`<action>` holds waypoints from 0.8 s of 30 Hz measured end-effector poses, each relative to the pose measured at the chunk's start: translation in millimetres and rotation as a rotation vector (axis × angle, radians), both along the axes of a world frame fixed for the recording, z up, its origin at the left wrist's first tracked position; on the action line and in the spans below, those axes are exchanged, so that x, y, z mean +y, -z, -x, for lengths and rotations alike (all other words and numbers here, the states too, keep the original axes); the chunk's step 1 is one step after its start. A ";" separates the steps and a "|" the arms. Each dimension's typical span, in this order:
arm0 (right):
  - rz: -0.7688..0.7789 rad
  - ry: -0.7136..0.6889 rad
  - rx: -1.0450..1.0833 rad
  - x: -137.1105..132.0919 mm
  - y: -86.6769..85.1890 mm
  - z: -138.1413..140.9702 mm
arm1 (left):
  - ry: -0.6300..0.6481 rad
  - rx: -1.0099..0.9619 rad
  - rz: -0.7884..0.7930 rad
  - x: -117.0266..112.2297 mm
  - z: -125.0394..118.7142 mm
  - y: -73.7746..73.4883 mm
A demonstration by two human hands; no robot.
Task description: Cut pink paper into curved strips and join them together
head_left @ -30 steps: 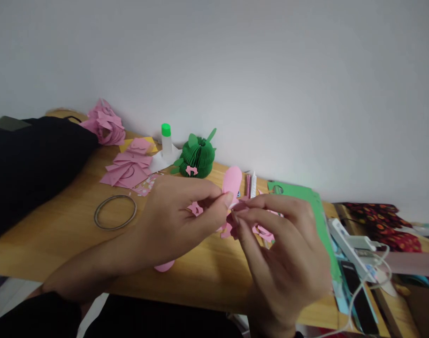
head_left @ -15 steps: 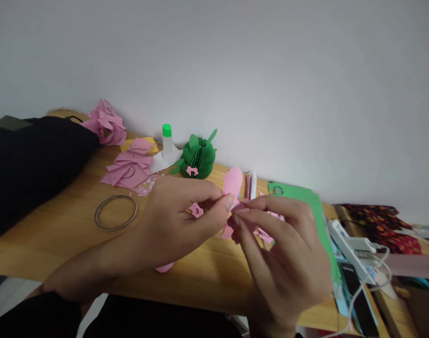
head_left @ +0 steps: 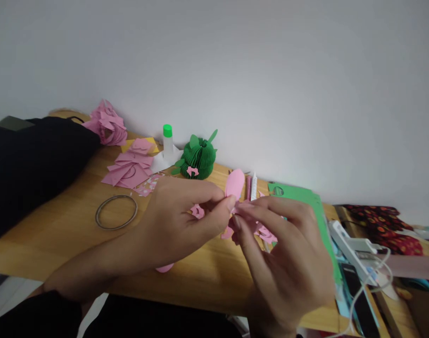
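Note:
Between the thumb and forefinger of my left hand (head_left: 186, 220) is a pink paper petal (head_left: 234, 183), its rounded end pointing up. My right hand (head_left: 285, 244) pinches the lower end of the same petal, its fingertips close to my left thumb. The piece's lower end is mostly covered by fingers. Pink paper scraps (head_left: 265, 232) lie on the table behind the hands. Part of another pink paper piece (head_left: 165, 268) shows below my left wrist.
On the wooden table (head_left: 77, 249) are a metal ring (head_left: 116, 212), stacked pink paper (head_left: 130, 169), a glue stick (head_left: 168, 143) and a green pleated paper ball (head_left: 199, 159). Green sheets (head_left: 302, 197), a power strip (head_left: 353, 251) and a phone (head_left: 360, 300) are at right. A black cloth item (head_left: 34, 164) lies left.
The petal tilts slightly more to the right, and my right fingertips have shifted a little along its lower end. Both hands keep hold of it.

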State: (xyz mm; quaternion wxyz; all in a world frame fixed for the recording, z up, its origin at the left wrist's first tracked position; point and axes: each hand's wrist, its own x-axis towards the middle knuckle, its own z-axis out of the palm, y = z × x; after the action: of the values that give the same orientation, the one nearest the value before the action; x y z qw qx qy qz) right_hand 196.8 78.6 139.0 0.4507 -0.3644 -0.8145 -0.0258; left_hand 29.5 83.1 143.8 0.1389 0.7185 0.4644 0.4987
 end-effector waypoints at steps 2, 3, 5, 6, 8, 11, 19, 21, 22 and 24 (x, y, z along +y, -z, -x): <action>-0.008 0.005 -0.004 0.0 0.4 0.0 | -0.001 0.009 0.006 -0.3 -0.3 -0.2; -0.011 0.003 -0.003 0.1 0.7 -0.2 | -0.008 0.016 0.010 -0.7 -0.3 -0.4; -0.016 -0.002 0.001 0.2 1.3 -0.8 | -0.024 0.031 0.017 -1.9 0.2 -0.8; -0.014 -0.003 0.000 0.3 1.5 -1.2 | -0.033 0.037 0.019 -2.4 0.6 -1.0; -0.001 -0.007 -0.006 0.4 1.5 -1.6 | -0.042 0.041 0.021 -3.2 1.2 -1.3; 0.008 -0.019 0.012 0.5 0.7 -1.1 | -0.028 0.027 0.016 -2.9 1.3 -1.4; 0.008 -0.011 0.000 0.1 -0.3 -0.6 | 0.021 -0.001 0.003 -1.7 -0.3 -0.9; 0.045 -0.034 0.002 0.0 -0.5 -1.3 | 0.030 -0.009 -0.006 -1.5 -0.5 -0.5; 0.064 -0.045 0.007 0.1 -0.7 -1.5 | 0.028 -0.010 -0.012 -1.4 -0.5 -0.2; 0.090 -0.063 0.033 0.4 -1.2 -1.7 | 0.028 -0.014 -0.032 -0.9 -0.4 0.3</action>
State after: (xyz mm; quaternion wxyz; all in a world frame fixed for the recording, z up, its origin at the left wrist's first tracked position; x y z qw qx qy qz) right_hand 198.5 79.1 140.2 0.4481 -0.3587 -0.8183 0.0311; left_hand 29.9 82.2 143.5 0.1375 0.7235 0.4456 0.5090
